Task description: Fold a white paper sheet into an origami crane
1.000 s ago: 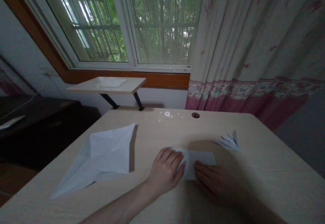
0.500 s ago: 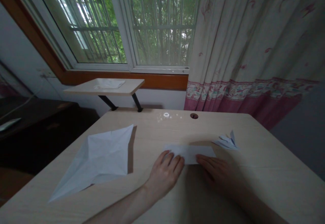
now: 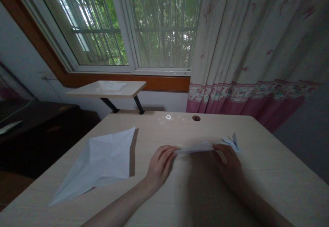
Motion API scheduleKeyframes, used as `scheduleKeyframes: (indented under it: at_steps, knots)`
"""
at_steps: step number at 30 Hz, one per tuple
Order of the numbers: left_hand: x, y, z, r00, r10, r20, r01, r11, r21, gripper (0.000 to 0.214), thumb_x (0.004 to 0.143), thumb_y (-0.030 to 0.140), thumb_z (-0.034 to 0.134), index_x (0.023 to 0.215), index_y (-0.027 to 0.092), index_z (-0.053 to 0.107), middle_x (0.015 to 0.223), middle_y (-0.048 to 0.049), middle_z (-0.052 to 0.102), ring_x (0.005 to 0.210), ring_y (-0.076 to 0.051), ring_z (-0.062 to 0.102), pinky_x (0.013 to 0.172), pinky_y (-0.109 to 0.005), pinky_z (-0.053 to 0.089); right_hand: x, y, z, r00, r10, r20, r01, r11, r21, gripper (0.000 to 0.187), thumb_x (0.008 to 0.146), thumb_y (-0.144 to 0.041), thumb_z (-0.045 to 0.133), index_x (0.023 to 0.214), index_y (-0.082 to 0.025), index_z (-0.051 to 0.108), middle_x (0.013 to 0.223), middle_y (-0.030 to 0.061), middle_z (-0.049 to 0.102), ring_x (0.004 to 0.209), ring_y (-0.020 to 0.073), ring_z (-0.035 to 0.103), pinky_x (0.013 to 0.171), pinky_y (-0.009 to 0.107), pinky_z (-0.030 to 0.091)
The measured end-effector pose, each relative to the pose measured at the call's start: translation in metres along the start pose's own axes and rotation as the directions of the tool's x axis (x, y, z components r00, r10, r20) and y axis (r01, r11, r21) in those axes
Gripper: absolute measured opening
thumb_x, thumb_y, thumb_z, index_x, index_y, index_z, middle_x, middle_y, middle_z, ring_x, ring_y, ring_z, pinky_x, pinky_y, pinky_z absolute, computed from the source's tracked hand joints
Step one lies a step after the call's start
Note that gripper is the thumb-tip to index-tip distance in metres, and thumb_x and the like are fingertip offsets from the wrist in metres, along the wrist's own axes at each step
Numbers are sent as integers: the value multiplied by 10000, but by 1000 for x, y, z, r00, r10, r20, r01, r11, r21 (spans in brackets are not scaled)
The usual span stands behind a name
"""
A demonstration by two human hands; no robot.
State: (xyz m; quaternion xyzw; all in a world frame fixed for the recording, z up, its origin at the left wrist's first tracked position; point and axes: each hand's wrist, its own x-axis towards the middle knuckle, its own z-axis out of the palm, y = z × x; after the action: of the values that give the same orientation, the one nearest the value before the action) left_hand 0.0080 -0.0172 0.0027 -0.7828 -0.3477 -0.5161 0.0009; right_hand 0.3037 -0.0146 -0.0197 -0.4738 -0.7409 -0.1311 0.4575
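A narrow paper strip [image 3: 195, 147] is lying flat near the middle of the desk [image 3: 269, 182], running left to right, seen almost edge-on. The left hand [image 3: 159, 163] is resting palm down at the strip's left end, fingers [image 3: 166, 151] held loosely together and curled, their tips touching the paper; whether they are pinching it cannot be told. The right hand [image 3: 230, 167] is lying at the strip's right end in shadow, fingers close together, tips meeting the paper's edge; its grip cannot be told either. Just beyond the right hand, toward the desk's right edge, a small folded paper figure [image 3: 232, 142] is sitting with one point standing up. Toward the left edge a large creased sheet [image 3: 102, 160] is lying spread open, one corner reaching the front left corner of the desk, well apart from the hands. A round hole [image 3: 196, 118] is showing near the far edge. Behind the far left corner a small shelf [image 3: 108, 89] on dark brackets is carrying a pale flat item. A window [image 3: 133, 24] with bars is standing above it, and a patterned curtain [image 3: 257, 48] is hanging at the right.
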Motion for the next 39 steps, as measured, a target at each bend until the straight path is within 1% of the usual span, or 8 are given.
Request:
scheduleKeyframes:
  at_steps: [2, 5, 11, 18, 23, 29, 35, 39]
  knots:
    - [-1, 0, 0, 997, -39, -61, 38, 999, -21, 241, 1012, 139, 520, 1229, 204, 602, 1066, -71, 620, 959, -177, 628, 852, -287, 557, 0, -3, -2, 997, 4, -73, -1, 999, 41, 186, 966, -233, 564, 1138, -258, 628, 1020, 64, 672, 944, 242, 679, 794, 425, 606]
    - [-1, 2, 0, 991, -46, -123, 47, 999, 5, 303, 1007, 111, 497, 1279, 219, 573, 1108, -81, 565, 1022, -190, 593, 889, -310, 550, -1, -9, -6, 989, -60, -135, 73, 993, 94, 236, 946, -173, 609, 1167, -254, 621, 1007, 52, 663, 914, 215, 683, 769, 378, 611]
    - [2, 7, -4, 995, -55, -78, 62, 994, 95, 267, 999, 161, 500, 1228, 224, 620, 1268, -111, 437, 1117, -220, 544, 931, -365, 528, 0, -16, -10, 976, -206, -73, 214, 969, 124, 294, 954, -124, 593, 1233, -214, 608, 1016, 72, 671, 914, 209, 688, 755, 355, 624]
    - [6, 12, -8, 999, 25, -29, -21, 988, 152, 323, 980, 146, 509, 1248, 259, 649, 1403, -111, 371, 1310, -294, 410, 1076, -490, 419, 5, -22, -15, 988, -154, 32, 149, 981, 123, 388, 976, -133, 554, 1337, -276, 569, 1177, 97, 660, 1063, 241, 681, 839, 415, 625]
    - [7, 11, -7, 994, 106, -4, -104, 984, 144, 337, 968, 130, 502, 1247, 250, 648, 1437, -111, 390, 1314, -297, 418, 1095, -497, 394, 1, -22, -16, 989, -109, 104, 96, 988, 121, 403, 983, -154, 523, 1352, -310, 570, 1262, 103, 648, 1126, 272, 665, 870, 487, 617]
    - [3, 12, -5, 998, 61, -10, -60, 995, 79, 275, 946, 133, 549, 1208, 208, 587, 1361, -132, 405, 1282, -280, 434, 1057, -442, 440, 0, -20, -18, 983, -156, 99, 141, 980, 142, 443, 948, -98, 509, 1292, -343, 642, 1281, 77, 655, 1123, 256, 671, 863, 454, 617]
    - [1, 12, -2, 999, 6, -32, -4, 998, 59, 257, 936, 162, 555, 1188, 184, 508, 1317, -150, 406, 1255, -277, 444, 1024, -427, 465, 4, -24, -23, 975, -203, 94, 188, 971, 147, 510, 925, -40, 481, 1308, -346, 621, 1246, 77, 658, 1126, 242, 668, 850, 442, 625]
    - [1, 12, -3, 1000, -22, -10, 23, 996, 91, 279, 951, 179, 513, 1229, 206, 503, 1332, -150, 392, 1252, -287, 437, 979, -431, 489, 2, -27, -23, 981, -167, 98, 148, 973, 176, 479, 932, -58, 491, 1301, -338, 612, 1218, 82, 661, 1099, 245, 679, 841, 447, 630]
